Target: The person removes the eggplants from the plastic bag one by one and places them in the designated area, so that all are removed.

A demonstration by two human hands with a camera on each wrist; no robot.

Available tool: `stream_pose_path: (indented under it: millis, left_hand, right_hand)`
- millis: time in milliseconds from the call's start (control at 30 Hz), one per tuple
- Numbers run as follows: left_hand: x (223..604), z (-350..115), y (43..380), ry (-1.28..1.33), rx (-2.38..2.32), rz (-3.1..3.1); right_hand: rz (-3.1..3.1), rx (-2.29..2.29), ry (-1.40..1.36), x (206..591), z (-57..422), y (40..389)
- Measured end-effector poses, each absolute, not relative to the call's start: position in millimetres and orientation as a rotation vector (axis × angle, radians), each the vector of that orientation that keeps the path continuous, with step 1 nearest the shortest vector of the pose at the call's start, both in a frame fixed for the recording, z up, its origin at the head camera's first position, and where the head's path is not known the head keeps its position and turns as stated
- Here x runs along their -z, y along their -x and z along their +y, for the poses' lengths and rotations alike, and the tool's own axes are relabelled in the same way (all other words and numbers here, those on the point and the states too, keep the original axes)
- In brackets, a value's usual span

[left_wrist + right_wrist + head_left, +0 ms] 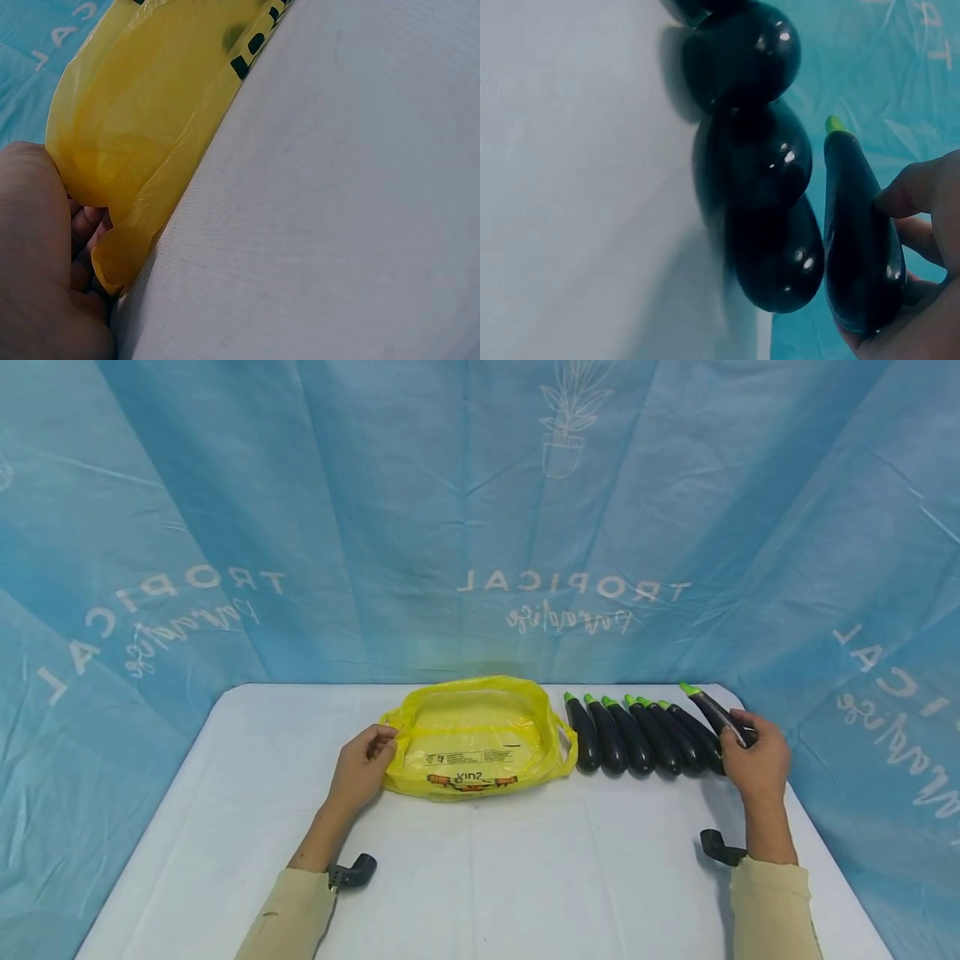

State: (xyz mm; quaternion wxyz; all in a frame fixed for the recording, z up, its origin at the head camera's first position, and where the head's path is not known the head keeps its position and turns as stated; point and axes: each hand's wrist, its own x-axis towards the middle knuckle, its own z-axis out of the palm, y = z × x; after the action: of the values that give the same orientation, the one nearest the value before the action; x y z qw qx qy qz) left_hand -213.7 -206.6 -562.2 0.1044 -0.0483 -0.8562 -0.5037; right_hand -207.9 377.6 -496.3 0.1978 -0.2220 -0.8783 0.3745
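Note:
A yellow plastic bag (472, 735) lies at the back middle of the table, its mouth spread wide. My left hand (365, 766) pinches the bag's left edge; in the left wrist view the thumb side hides part of the grip on the yellow plastic (150, 112). At the right, my right hand (757, 756) holds a dark eggplant (712, 714) with a green stem end, tilted and raised off the table. The right wrist view shows the thumb and fingers round this eggplant (861, 232). Several more eggplants (633, 739) lie side by side between the bag and that hand.
A white cloth covers the table (525, 877). Blue printed curtains (420, 527) hang behind it and on both sides. The bag's right handle loop (567, 750) reaches close to the leftmost eggplant. A black camera mount sits on each wrist.

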Motion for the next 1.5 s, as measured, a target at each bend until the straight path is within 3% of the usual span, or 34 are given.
stream_pose_path:
  millis: [1500]
  left_hand:
    - [558,-206,212,0.126,1.469,-2.55]
  right_hand:
    - [-2.496,-1.062,0.78,525,404,211]
